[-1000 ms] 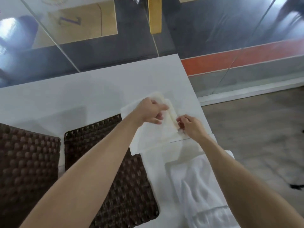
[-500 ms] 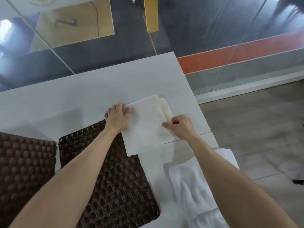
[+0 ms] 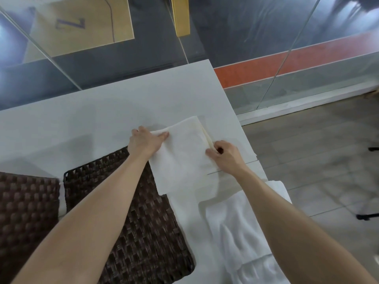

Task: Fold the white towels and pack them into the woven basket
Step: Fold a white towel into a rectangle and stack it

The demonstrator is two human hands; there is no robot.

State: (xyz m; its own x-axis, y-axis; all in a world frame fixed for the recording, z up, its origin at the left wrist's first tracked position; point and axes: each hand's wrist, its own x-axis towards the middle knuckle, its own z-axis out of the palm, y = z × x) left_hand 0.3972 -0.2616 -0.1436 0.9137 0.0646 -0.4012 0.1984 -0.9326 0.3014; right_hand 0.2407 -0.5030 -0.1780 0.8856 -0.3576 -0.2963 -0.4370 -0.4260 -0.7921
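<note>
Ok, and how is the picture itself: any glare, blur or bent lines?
Head view: the wide lens fans the seams of the glass wall outward toward the top; the glass carries reflections and a bright patch at upper left; the folded towel nearly washes out against the white table, with soft shadows beside it; the woven basket blurs slightly toward the bottom edge.

A purple numeral 7 marks the tan panel.

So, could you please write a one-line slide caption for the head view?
Left hand presses a folded white towel on the table while the right hand pinches its edge, woven basket alongside.
</note>
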